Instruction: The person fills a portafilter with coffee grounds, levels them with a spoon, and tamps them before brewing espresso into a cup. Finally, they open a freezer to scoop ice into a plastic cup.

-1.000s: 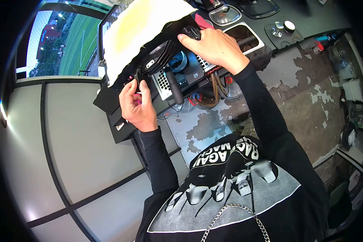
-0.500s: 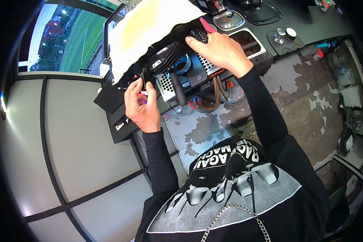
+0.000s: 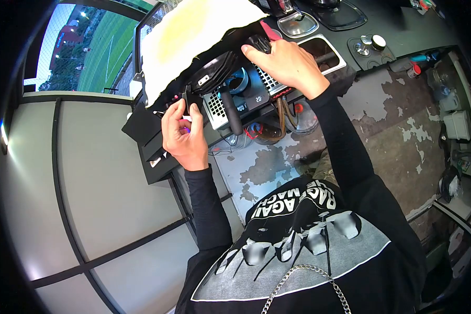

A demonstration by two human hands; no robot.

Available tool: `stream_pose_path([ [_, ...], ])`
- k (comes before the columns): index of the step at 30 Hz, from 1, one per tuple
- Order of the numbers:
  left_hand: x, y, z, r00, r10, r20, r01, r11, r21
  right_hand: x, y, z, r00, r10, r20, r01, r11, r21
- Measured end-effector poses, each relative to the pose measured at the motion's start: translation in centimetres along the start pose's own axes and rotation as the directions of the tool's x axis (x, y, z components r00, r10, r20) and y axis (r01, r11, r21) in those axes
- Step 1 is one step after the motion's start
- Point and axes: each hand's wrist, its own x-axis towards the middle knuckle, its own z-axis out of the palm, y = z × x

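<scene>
In front of me is an espresso machine (image 3: 271,81) with a perforated metal drip tray. My left hand (image 3: 184,137) is closed with thumb and fingers at a narrow black lever-like piece (image 3: 191,102) on its left side; something purple shows among the fingers. My right hand (image 3: 290,67) curls over a black ridged knob (image 3: 259,44) on the right side, thumb stretched along it, other fingers hidden. Between the hands a portafilter (image 3: 231,114) lies on a black digital scale (image 3: 256,96) with lit digits, its handle toward me. Above it sits the black group head (image 3: 210,76).
A white cloth (image 3: 193,39) covers the machine's top. To the right are a metal-rimmed bin (image 3: 325,55), a glass-like tray (image 3: 298,24) and tampers (image 3: 369,46) on a mat. Brown hoses (image 3: 281,116) and large bottles (image 3: 301,118) are below the counter.
The lit digits on the scale read differently. Both hands keep nearly the same position and grip; the view has shifted very slightly.
</scene>
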Motion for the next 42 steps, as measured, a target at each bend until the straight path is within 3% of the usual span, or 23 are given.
stream_pose_path([
  [9,-0.1,0.3,0.1,1.0,-0.008,-0.003,0.008,1.0,-0.023,0.1,0.6,0.9,0.995,-0.057,-0.087,0.06,0.998,0.033],
  [12,-0.1,0.4,0.2,1.0,-0.029,-0.004,0.029,0.999,-0.032,-0.3,-0.2,-0.1,1.0,-0.025,-0.018,0.026,0.999,0.036],
  [28,-0.2,0.2,0.2,1.0,-0.023,0.005,0.023,0.999,-0.024,-0.2,0.1,0.5,0.999,-0.02,-0.036,0.02,1.0,0.021],
  [30,-0.2,0.4,0.2,1.0,-0.021,0.003,0.022,1.0,-0.021,-0.1,0.4,1.0,0.989,-0.069,-0.129,0.069,0.998,-0.004],
  [42,-0.2,-0.1,0.3,1.0,0.02,-0.02,-0.021,0.999,-0.047,-0.5,-0.4,0.1,0.999,0.002,-0.032,-0.002,1.0,0.01],
])
